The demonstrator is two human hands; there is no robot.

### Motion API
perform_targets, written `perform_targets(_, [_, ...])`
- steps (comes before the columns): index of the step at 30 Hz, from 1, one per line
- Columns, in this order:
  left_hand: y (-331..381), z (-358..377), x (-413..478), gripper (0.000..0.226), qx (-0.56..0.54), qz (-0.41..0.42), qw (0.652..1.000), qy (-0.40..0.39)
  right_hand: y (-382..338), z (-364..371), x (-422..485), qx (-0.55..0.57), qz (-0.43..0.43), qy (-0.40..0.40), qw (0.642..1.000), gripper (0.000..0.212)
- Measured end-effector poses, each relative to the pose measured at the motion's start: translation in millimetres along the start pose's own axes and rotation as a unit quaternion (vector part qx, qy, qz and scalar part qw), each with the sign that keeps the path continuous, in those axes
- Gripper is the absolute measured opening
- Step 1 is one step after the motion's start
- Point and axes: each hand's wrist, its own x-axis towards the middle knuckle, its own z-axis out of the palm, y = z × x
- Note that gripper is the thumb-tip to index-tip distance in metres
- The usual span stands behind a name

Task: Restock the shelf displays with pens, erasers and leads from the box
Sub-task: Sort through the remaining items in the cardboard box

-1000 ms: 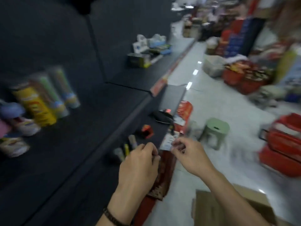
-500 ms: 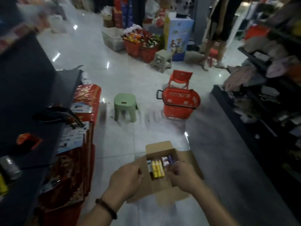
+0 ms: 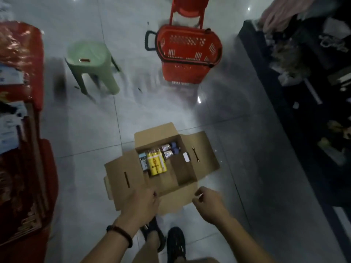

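Note:
An open cardboard box (image 3: 201, 154) lies on the floor tiles in front of my feet, its flaps spread out. Inside it are yellow tubes (image 3: 156, 164), a small blue-grey pack (image 3: 142, 162), and silver and dark blue packs (image 3: 170, 149). My left hand (image 3: 141, 207) hangs over the near left flap, fingers loosely curled, holding nothing. My right hand (image 3: 208, 203) hovers just outside the box's near right corner, fingers loosely curled and empty.
A pale green stool (image 3: 91, 65) and a red shopping basket (image 3: 187, 52) stand on the floor beyond the box. Red packaged goods (image 3: 20, 114) line the left edge. A dark shelf unit (image 3: 307, 95) with goods runs along the right.
My view has swung from the left shelf down to the floor. Both hands have moved away from the shelf edge and now hang over the near side of the box.

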Motion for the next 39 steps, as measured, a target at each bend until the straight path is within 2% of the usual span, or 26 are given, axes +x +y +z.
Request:
perform_targets(3, [-23.0, 30.7, 75.5, 0.020, 0.005, -0.013, 1.000, 0.002, 8.9, 29.4, 80.2, -0.003, 0.000, -0.020, 1.000, 0.036])
perform_targets(6, [-48.0, 63.5, 148.9, 0.007, 0.011, -0.029, 0.999, 0.019, 12.0, 65.2, 181.2, -0.028, -0.021, -0.047, 0.998, 0.026])
perform_targets(8, [-65.1, 89.6, 195.1, 0.009, 0.021, -0.052, 0.998, 0.037, 11.2, 87.0, 248.6, -0.039, -0.030, -0.058, 0.997, 0.026])
perform_targets(12, [-96.1, 143.9, 275.6, 0.018, 0.007, -0.095, 0.994, 0.059, 13.5, 123.8, 377.3, -0.121, -0.064, -0.045, 0.990, 0.054])
perform_targets(14, [-109.2, 168.4, 303.1, 0.025, -0.002, -0.110, 0.991, 0.073, 13.1, 141.7, 433.3, -0.172, -0.101, -0.031, 0.979, 0.059])
perform_targets(19, [-124.1, 210.2, 356.5, 0.025, -0.039, -0.103, 0.990, 0.088, -11.7, 172.2, 539.2, -0.263, -0.191, 0.027, 0.945, 0.083])
perform_targets(21, [-123.2, 219.5, 372.8, 0.019, -0.056, -0.097, 0.989, 0.098, -12.5, 177.6, 560.7, -0.311, -0.213, 0.059, 0.924, 0.089])
perform_targets(24, [-119.6, 228.1, 390.4, 0.015, -0.084, -0.101, 0.986, 0.100, -0.5, 185.8, 573.1, -0.368, -0.218, 0.058, 0.902, 0.103])
perform_targets(26, [-118.1, 232.4, 397.0, 0.014, -0.093, -0.102, 0.986, 0.098, 10.4, 191.6, 575.7, -0.404, -0.205, 0.061, 0.889, 0.097])
perform_targets(28, [-118.2, 236.9, 400.6, 0.011, -0.096, -0.095, 0.986, 0.097, 19.2, 198.2, 578.4, -0.409, -0.170, 0.050, 0.895, 0.083])
perform_targets(31, [-118.3, 240.9, 403.3, 0.011, -0.112, -0.095, 0.985, 0.088, 28.4, 211.5, 576.5, -0.397, -0.125, 0.014, 0.909, 0.074])
perform_targets(34, [-118.8, 244.0, 403.9, 0.012, -0.126, -0.102, 0.983, 0.087, 36.1, 225.7, 569.5, -0.329, -0.079, -0.004, 0.941, 0.065])
perform_targets(39, [-125.8, 250.7, 402.8, 0.010, -0.169, -0.099, 0.975, 0.108, 59.3, 236.5, 543.9, -0.244, -0.104, 0.027, 0.964, 0.097])
